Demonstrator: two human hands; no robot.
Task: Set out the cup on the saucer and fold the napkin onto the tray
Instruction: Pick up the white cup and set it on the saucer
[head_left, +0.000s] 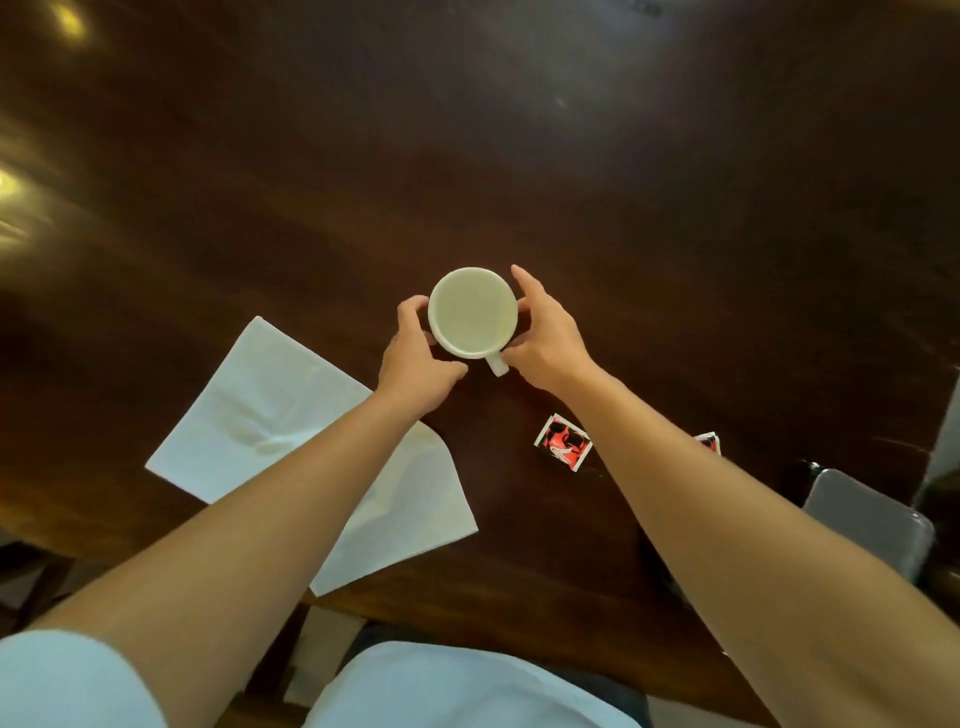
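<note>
While both hands cradle it, the cup sits upright mid-table, empty, handle turned toward the person. Left hand curled against the cup's left wall, fingers wrapped on the side; right hand closed on the right wall near the handle, forefinger raised free. Cup looks like glazed ceramic: rigid, moderately heavy, likely slick and chippable, so the two-sided hold on the body, or the handle, seems the safest purchase. Whether it touches the table or is lifted, cannot tell. No saucer or tray visible. Napkin lies unfolded to the left, partly under the left forearm; thin, limp, best pinched at a corner. Two small red packets lie near the right forearm
</note>
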